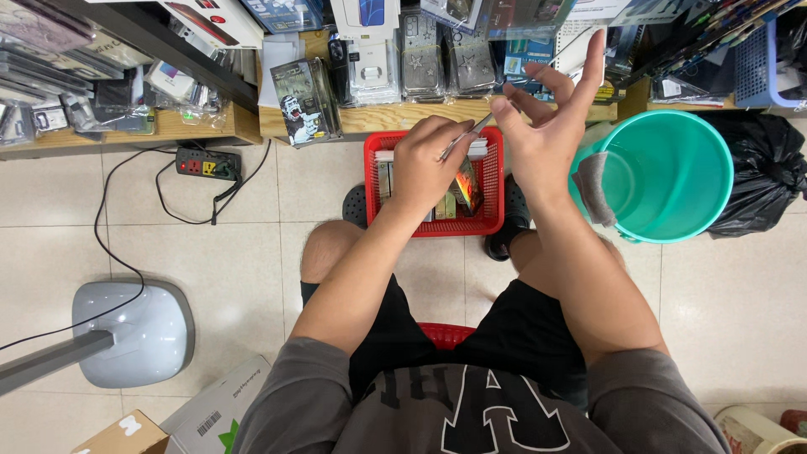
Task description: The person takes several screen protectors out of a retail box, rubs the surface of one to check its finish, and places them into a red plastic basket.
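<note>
My left hand (430, 164) is closed around the near end of a thin clear plastic package (471, 134), held edge-on above a red basket (430, 225). My right hand (546, 126) pinches the far end of the same package between thumb and forefinger, the other fingers spread and raised. The basket sits on the tiled floor between my feet and holds several small boxed and packaged items. I am seated on a red stool (445, 335), knees apart.
A teal bucket (672, 176) with a grey cloth on its rim stands right of the basket, a black bin bag (769, 168) behind it. Wooden shelves (378, 118) of packaged phone cases run along the top. A power strip (207, 164), fan base (134, 332) and cardboard boxes (210, 412) lie left.
</note>
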